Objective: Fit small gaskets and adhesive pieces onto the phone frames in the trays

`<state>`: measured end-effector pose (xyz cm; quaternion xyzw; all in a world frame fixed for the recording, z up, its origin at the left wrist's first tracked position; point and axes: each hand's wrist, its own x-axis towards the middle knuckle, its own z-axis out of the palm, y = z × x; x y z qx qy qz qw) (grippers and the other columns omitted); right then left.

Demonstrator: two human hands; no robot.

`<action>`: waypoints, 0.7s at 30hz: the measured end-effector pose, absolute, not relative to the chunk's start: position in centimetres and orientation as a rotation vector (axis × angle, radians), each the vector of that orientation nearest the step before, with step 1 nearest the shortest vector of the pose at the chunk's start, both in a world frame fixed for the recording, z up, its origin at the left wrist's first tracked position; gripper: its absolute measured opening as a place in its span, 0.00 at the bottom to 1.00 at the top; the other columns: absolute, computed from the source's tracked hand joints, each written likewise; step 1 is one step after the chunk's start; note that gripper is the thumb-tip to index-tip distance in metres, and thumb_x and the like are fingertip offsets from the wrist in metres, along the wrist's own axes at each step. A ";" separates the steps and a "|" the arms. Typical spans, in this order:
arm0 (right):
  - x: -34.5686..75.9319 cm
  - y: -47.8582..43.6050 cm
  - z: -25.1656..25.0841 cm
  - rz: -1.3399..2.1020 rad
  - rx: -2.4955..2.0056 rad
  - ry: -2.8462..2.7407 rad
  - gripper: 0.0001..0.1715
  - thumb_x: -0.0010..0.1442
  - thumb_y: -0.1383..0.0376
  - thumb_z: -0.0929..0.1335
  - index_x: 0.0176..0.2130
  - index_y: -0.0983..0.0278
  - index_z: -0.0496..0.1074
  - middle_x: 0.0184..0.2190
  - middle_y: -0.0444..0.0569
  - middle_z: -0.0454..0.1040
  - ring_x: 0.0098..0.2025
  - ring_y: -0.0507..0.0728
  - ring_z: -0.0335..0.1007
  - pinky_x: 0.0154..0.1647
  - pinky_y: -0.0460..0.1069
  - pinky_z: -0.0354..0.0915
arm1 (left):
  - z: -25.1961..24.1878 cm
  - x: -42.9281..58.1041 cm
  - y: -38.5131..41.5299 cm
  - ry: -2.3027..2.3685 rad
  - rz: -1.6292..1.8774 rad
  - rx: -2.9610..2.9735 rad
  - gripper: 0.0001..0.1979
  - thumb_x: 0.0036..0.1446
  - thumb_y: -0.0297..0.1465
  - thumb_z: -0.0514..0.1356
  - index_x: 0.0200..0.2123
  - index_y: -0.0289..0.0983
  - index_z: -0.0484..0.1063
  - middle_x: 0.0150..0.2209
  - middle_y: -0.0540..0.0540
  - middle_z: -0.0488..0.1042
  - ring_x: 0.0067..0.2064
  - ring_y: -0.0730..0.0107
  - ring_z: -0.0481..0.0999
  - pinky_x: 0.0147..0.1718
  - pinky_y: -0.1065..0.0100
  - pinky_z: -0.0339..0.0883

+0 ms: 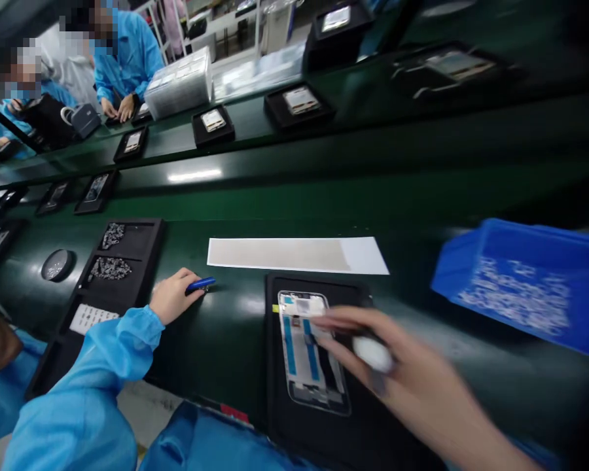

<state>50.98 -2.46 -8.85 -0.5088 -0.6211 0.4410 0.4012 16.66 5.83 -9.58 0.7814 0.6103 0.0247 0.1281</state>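
Observation:
My left hand (175, 297) is closed on a short blue stick-shaped tool (201, 284), held just above the green bench; small bits under its fingertips are too small to name. My right hand (397, 356) is smeared by motion over the upper right of an opened phone body (298, 366). Its fingers are pinched, and an object with a white rounded end (373, 354) and a dark part lies within the hand; its kind is unclear. Blue strips run along the phone body, which lies face-up in a black foam tray (319, 432). The right fingers cover part of its right side.
Behind the tray lies a white paper strip (294, 254). A blue bin (530, 288) of small whitish parts stands right. Left are a divided black tray (144, 261) with small parts and a round dish (57, 265). Trayed phones line the raised shelf (167, 140); co-workers sit beyond.

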 end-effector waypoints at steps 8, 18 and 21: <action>39.5 7.1 -10.2 1.505 -1.217 -1.532 0.14 0.52 0.68 0.72 0.40 0.61 0.69 0.32 0.43 0.78 0.32 0.57 0.75 0.37 0.50 0.68 | -9.9 18.8 4.1 1.746 0.369 2.204 0.07 0.60 0.35 0.61 0.41 0.42 0.74 0.38 0.50 0.77 0.40 0.66 0.78 0.39 0.69 0.69; 38.2 6.6 -11.8 1.478 -1.171 -1.475 0.13 0.50 0.70 0.71 0.38 0.59 0.69 0.31 0.41 0.76 0.31 0.55 0.74 0.36 0.49 0.67 | -12.1 20.6 2.5 1.767 0.713 2.148 0.08 0.63 0.35 0.59 0.44 0.43 0.74 0.43 0.46 0.78 0.43 0.65 0.79 0.39 0.69 0.71; 38.1 6.8 -12.3 1.525 -1.153 -1.418 0.13 0.50 0.68 0.71 0.37 0.59 0.69 0.30 0.41 0.77 0.31 0.55 0.74 0.36 0.50 0.68 | -12.4 20.7 2.6 1.734 0.784 2.133 0.08 0.64 0.36 0.58 0.43 0.43 0.76 0.42 0.46 0.79 0.43 0.66 0.79 0.42 0.68 0.71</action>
